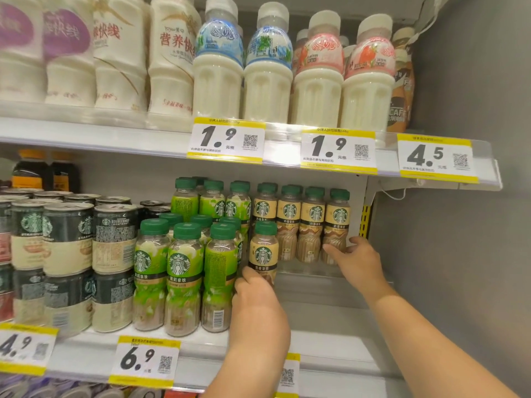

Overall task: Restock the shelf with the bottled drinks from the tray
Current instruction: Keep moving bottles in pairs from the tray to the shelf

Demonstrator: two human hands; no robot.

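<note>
My left hand (257, 304) grips the lower part of a beige-labelled coffee bottle (263, 251) with a green cap, standing upright on the lower shelf (330, 314) beside the green-labelled bottles. My right hand (355, 261) reaches to the back row of beige-labelled bottles (301, 222), its fingers wrapped round the base of the rightmost bottle (336, 222). Several green-labelled coffee bottles (181, 271) fill the shelf just left of my left hand. No tray is in view.
Coffee cans (69, 239) are stacked in two layers at the left of the lower shelf. The upper shelf (115, 136) carries tall milk-drink bottles (218, 70). Price tags (145, 360) line the shelf edges. A grey side wall (459, 254) closes the shelf on the right.
</note>
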